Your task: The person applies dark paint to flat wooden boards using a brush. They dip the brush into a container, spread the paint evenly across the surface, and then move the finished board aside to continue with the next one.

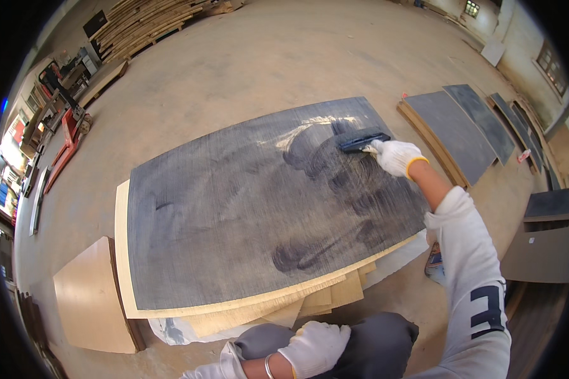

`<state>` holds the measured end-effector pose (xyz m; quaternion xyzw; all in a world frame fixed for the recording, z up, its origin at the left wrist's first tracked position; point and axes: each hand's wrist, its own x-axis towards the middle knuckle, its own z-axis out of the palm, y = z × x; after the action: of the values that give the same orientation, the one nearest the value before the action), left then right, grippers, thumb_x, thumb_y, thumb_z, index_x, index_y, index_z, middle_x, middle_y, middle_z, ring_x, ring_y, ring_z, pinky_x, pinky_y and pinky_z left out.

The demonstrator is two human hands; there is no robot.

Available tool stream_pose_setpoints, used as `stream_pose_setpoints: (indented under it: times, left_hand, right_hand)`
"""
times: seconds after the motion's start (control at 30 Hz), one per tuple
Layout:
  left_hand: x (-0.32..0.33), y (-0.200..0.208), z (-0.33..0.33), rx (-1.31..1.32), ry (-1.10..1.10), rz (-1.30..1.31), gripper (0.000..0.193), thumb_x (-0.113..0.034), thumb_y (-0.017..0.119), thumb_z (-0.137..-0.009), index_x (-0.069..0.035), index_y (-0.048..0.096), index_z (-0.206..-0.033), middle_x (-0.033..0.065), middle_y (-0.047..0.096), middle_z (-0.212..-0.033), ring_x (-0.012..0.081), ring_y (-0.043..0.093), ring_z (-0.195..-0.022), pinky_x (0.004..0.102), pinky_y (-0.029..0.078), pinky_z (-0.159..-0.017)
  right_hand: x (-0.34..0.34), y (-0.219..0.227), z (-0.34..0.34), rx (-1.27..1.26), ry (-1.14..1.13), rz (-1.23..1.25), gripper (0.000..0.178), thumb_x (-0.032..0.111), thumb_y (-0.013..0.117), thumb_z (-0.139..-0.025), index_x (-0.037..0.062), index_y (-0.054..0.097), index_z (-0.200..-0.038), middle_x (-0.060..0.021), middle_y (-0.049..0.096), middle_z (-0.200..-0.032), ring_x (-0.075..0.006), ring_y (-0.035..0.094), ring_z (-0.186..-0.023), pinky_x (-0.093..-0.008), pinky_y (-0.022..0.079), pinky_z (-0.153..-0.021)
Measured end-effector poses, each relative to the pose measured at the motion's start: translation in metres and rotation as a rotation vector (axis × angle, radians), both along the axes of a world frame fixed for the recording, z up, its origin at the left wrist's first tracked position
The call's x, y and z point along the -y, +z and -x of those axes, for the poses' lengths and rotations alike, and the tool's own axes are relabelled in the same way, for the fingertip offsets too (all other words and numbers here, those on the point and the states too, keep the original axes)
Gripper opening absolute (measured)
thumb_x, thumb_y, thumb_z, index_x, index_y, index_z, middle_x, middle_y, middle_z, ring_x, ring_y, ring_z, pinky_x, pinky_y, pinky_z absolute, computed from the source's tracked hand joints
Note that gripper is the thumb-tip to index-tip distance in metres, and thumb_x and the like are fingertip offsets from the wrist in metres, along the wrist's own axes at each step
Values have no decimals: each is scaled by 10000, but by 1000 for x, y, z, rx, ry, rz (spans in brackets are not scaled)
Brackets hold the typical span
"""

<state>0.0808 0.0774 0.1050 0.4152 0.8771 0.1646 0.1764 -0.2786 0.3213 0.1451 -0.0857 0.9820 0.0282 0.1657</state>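
My right hand, in a white knit glove with a yellow cuff, grips a wide, flat, dark-headed brush by its handle. The brush lies against the far right part of a large dark-coated board. Darker swirls and smears mark that board, and a pale, shiny streak runs near its far edge. Lighter boards are stacked unevenly beneath it. My left hand, also in a white glove, rests on my lap with its fingers curled in and nothing visible in them.
Dark panels are stacked at the right, and a tan board stands at the near left. A red pallet jack is at the far left. Piled wooden sheets lie at the back. A foot shows beside the stack.
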Motion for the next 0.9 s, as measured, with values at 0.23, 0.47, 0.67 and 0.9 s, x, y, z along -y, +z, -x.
stream_pose_setpoints:
  times: [0.23, 0.47, 0.67, 0.9]
  left_hand:
    - [5, 3, 7, -13, 25, 22, 338, -305, 650, -1016, -22, 675, -1200, 76, 663, -840, 245, 698, -747, 391, 537, -636]
    - [-1, -15, 7, -44, -16, -9, 398, -297, 626, -1018, -12, 680, -1292, 73, 676, -846, 242, 706, -756, 390, 536, -633]
    - [-11, -6, 16, 78, 59, 67, 273, -234, 599, -1000, -60, 713, -1176, 110, 752, -939, 293, 766, -825, 446, 598, -698]
    - [0, 2, 9, 151, 168, 113, 180, -192, 593, -990, -82, 719, -1055, 131, 783, -946, 316, 790, -826, 474, 619, -706]
  right_hand:
    - [92, -34, 37, -30, 206, 166, 450, 229, 498, -1016, 134, 704, -1405, -204, 723, -1395, -393, 692, -1301, -500, 552, -1076]
    - [84, -24, 90, -40, -95, 97, 444, 250, 527, -1039, 103, 721, -1410, -199, 713, -1418, -410, 691, -1303, -508, 547, -1062]
    - [59, -37, 139, 47, 32, 28, 453, 237, 524, -1027, 202, 723, -1433, -159, 724, -1419, -395, 675, -1323, -503, 521, -1109]
    - [81, -26, 86, -20, 247, 96, 407, 287, 535, -1044, 109, 778, -1318, -193, 743, -1366, -397, 695, -1294, -493, 543, -1066]
